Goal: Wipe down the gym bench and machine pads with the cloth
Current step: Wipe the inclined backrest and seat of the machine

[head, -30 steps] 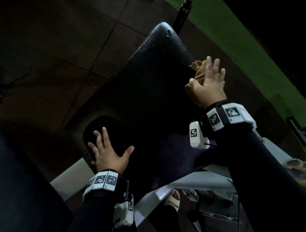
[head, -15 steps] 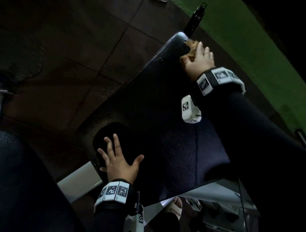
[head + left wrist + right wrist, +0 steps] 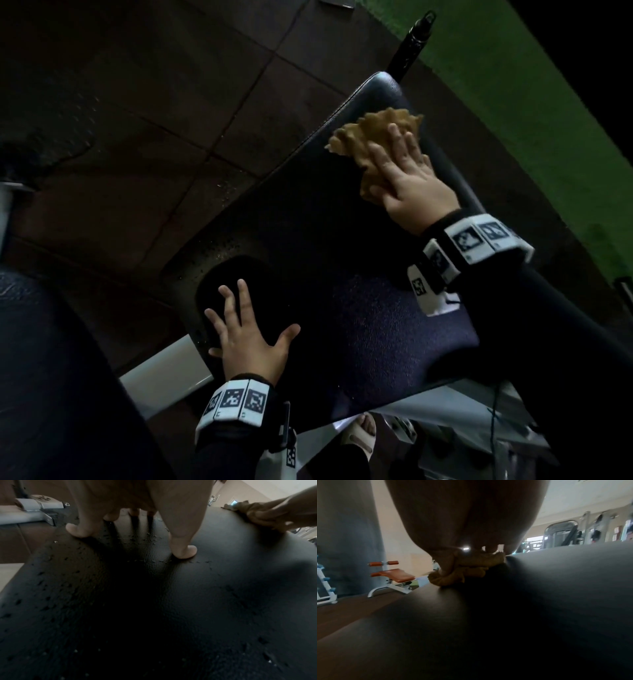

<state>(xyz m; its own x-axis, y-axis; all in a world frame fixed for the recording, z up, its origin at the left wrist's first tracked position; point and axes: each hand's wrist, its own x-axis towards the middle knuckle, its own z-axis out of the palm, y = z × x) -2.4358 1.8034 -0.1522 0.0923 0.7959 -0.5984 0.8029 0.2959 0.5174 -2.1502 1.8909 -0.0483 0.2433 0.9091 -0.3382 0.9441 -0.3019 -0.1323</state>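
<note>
A black padded bench (image 3: 308, 240) slopes away from me, its vinyl flecked and pitted near the lower end (image 3: 154, 601). My right hand (image 3: 407, 178) lies flat on a crumpled tan cloth (image 3: 370, 133) near the far end of the pad and presses it down with straight fingers. In the right wrist view the cloth (image 3: 462, 573) bunches under the palm. My left hand (image 3: 246, 339) rests spread on the lower part of the pad, fingers straight, with nothing in it; its thumb (image 3: 183, 551) touches the vinyl.
A black post (image 3: 414, 37) rises beyond the bench's far end. The white metal frame (image 3: 164, 377) runs under the pad, with a sandalled foot (image 3: 359, 435) below. Dark floor tiles lie left, green turf (image 3: 548, 120) right. An orange-padded bench (image 3: 395, 574) stands further off.
My right hand went up to the pad's far end with the cloth, then came back down a little, the cloth now spread wider under flat fingers. The left hand has stayed put.
</note>
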